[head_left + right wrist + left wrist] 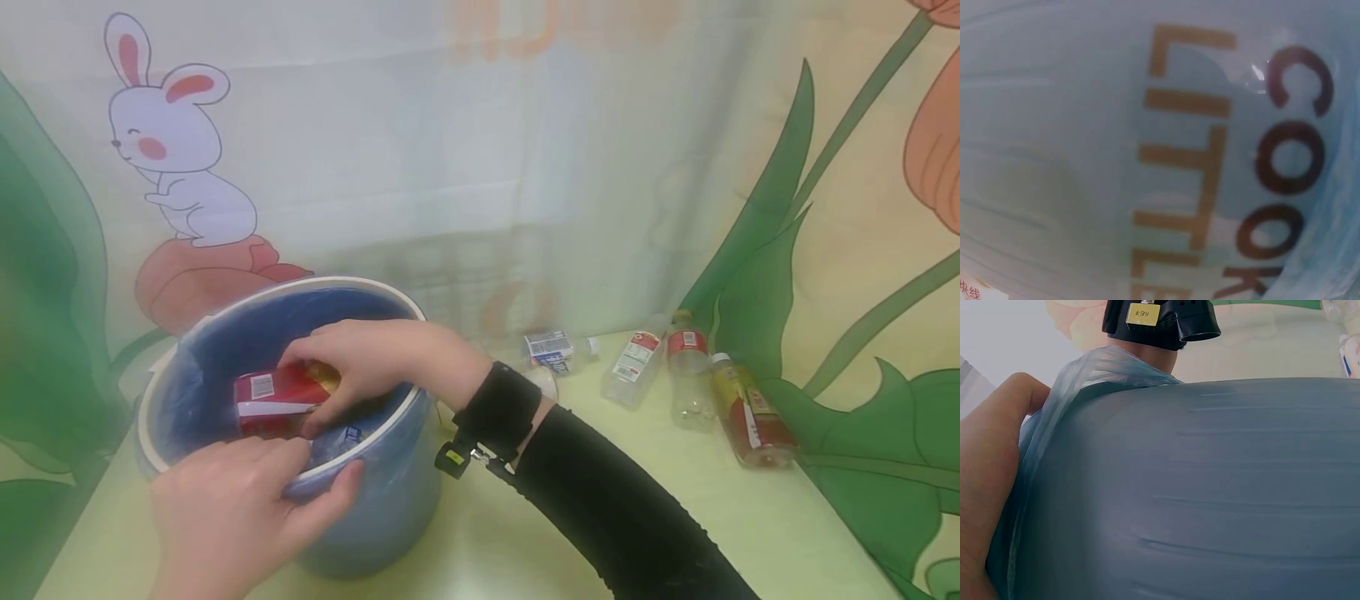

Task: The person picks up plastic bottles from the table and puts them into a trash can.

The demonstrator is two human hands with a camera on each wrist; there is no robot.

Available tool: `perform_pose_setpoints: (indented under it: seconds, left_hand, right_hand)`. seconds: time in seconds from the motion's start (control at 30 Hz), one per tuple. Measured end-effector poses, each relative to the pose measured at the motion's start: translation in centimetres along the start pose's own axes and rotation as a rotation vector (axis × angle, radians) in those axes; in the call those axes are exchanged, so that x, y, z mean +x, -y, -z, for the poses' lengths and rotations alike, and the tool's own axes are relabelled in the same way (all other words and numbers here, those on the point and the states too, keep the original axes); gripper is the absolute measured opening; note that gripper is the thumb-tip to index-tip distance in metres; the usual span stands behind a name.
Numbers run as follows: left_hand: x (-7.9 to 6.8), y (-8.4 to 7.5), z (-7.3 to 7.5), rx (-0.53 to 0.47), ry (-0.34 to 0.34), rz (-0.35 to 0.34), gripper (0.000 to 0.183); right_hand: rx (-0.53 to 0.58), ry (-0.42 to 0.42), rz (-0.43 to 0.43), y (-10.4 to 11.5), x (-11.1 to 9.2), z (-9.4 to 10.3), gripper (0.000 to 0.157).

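A blue bin [375,508] with a pale rim stands at the left of the head view, lined with a thin blue plastic bag [1116,369]. Over its near rim my left hand [232,492] is hooked, fingers inside and thumb along the outer wall. My right hand [367,362] reaches down into the bin and grips a red package [273,396] with a white stripe, a barcode and a gold part. Beside it, close to the near rim, lies a clear crumpled bottle [337,442]. The right wrist view shows only the bin's lettered wall [1085,125].
On the pale green table [510,533] to the right lie several clear plastic bottles, including a blue-labelled bottle [555,350], a red-labelled bottle [686,367] and one with reddish contents [753,417]. A printed curtain [375,167] hangs behind.
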State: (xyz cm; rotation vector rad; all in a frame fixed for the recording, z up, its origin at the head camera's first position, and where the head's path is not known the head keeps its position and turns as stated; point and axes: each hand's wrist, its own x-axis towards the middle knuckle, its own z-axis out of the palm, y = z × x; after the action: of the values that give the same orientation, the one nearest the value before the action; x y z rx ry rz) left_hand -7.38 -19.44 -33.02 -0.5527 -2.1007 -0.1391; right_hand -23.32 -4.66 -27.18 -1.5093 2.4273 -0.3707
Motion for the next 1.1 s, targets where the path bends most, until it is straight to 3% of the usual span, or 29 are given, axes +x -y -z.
perform_pose_setpoints:
  seconds: [0.67, 1.1]
  left_hand:
    - [0.12, -0.06, 0.26, 0.0, 0.085, 0.013, 0.061]
    - [0.29, -0.15, -0.37, -0.008, -0.081, -0.021, 0.059]
  right_hand:
    - [-0.02, 0.01, -0.068, 0.26, -0.29, 0.04, 0.079]
    - [-0.105, 0.06, -0.05, 0.22, -0.09, -0.24, 0.071]
